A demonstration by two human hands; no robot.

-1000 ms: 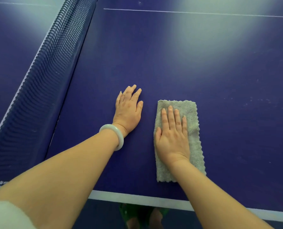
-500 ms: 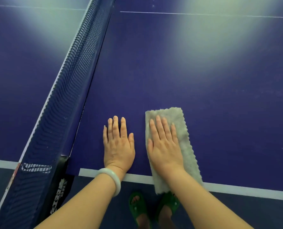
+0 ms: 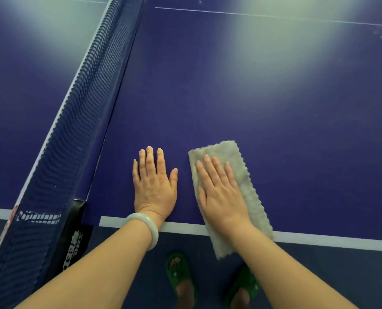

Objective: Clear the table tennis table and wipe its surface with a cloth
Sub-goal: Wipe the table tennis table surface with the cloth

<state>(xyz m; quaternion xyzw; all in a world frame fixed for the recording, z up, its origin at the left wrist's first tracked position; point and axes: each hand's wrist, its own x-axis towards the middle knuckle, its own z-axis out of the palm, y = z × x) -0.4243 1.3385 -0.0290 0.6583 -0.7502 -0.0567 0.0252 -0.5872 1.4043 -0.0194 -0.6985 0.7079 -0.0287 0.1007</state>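
Since a second ago, when mid-table: cloth (image 3: pixel 230 192) drawn back toward the near edge, tail end now hanging past the white line (image 3: pixel 185 227) and off the table (image 3: pixel 274 108). Net post (image 3: pixel 74 230) now in sight at lower left, net (image 3: pixel 80 108) running away up the frame. Likely means one pull stroke finished on this strip beside the net, with the next strip to the right due. No bats or balls anywhere in sight, so clearing appears done. Faint pale smudges far right, possibly dust or glare; too blurred to say.

Head view, hands: right hand (image 3: pixel 221 192) flat on the cloth, palm down, fingers straight and close together, pressing rather than pinching, nothing clamped. Left hand (image 3: pixel 154 186) flat on bare table just beside the cloth, not touching it, fingers extended and slightly spread, holding nothing, probably bracing. Bangle (image 3: pixel 145 228) on the left wrist, lying over the white line. Both forearms reaching in from below, roughly parallel. Green sandals (image 3: pixel 179 275) on the floor under the edge.
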